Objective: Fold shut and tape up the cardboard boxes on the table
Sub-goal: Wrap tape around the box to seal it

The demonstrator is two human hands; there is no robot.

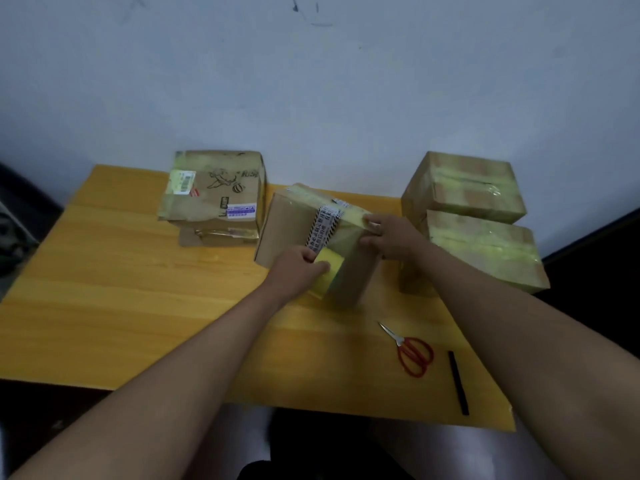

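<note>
Nearest, the left hand [298, 268] grips the yellow tape roll [327, 273] against the near face of the middle box [294, 223]. Just beyond and to the right, the right hand [391, 237] presses the laid tape strip [353, 216] onto the box top at mid-desk [121, 289]; the strip runs away rightward from the roll.

The counter [121, 289] was a yellow wood-grain top standing against a pale wall. On it lay a flat carton [221, 235] at the back left, under a printed box. A brown box [301, 230] stood mid-counter, and a taped box [485, 254] at the right carried another. Red-handled scissors [412, 353] lay near the front, just beside a black strip [459, 382].
</note>
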